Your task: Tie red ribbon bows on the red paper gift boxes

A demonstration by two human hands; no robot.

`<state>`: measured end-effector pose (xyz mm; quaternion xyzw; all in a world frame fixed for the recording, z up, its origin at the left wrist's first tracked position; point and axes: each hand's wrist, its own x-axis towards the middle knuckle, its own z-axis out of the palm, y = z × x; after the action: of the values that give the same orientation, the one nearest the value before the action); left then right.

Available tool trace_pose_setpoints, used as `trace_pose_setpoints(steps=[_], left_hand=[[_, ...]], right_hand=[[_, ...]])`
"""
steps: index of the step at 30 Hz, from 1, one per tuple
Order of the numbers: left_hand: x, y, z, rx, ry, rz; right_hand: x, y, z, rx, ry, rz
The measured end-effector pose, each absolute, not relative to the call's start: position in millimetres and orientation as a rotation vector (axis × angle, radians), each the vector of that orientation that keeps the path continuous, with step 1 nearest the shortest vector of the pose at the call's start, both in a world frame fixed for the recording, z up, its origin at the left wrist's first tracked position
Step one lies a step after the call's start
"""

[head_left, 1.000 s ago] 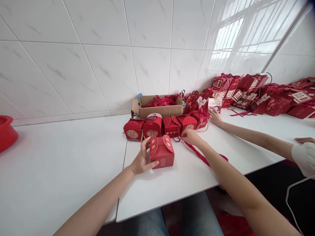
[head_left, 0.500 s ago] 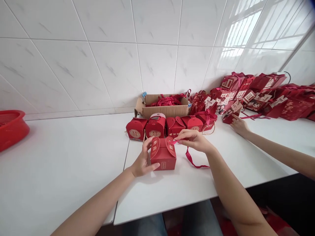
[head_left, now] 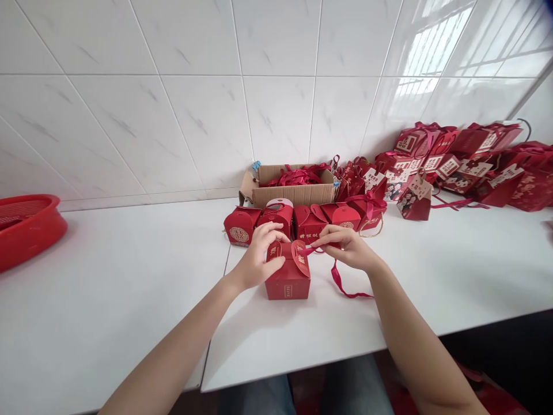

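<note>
A red gift box [head_left: 287,283] with gold lettering and rounded top flaps stands upright on the white table in front of me. My left hand [head_left: 259,259] grips its upper left side, thumb at the front and fingers curled over the top, hiding part of the left flap. Between thumb and fingertips, my right hand [head_left: 348,248] pinches a crimson ribbon [head_left: 307,251] beside the right flap. The ribbon's end reaches the box there; its loose length trails on the table below my right wrist.
Several red boxes [head_left: 311,222] form a row just behind. Past them sits a cardboard box [head_left: 298,196] full of crimson ribbons. Finished-looking red boxes with tags [head_left: 415,199] are piled at the right against the tiled wall. A red plastic basket [head_left: 34,245] stands far left.
My left hand has shifted from the box's left side up onto its top. My right hand still pinches the ribbon. Another person's hand at the right has left the tagged box and the view.
</note>
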<state>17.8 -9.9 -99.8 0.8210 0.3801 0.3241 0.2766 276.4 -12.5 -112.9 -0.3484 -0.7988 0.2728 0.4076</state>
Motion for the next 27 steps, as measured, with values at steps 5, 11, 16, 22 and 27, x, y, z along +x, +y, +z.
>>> trace_pose_setpoints(steps=[5, 11, 16, 22, 27], left_hand=[[28.3, -10.6, -101.4, 2.145, 1.128, 0.84], [32.8, -11.9, -108.0, 2.132, 1.145, 0.894], [35.9, -14.9, -108.2, 2.133, 1.185, 0.877], [37.7, -17.5, -107.2, 2.107, 1.185, 0.876], [39.6, -21.2, -101.7, 2.006, 1.126, 0.909]], right_hand=[[272.3, -14.3, -115.5, -0.871, -1.978, 0.716], [263.3, -16.2, -116.1, -0.884, -1.934, 0.695], [258.6, -17.2, -117.1, -0.849, -1.952, 0.703], [253.0, -18.1, -120.2, -0.776, -2.019, 0.697], [250.5, -21.4, -116.3, -0.777, -2.007, 0.712]])
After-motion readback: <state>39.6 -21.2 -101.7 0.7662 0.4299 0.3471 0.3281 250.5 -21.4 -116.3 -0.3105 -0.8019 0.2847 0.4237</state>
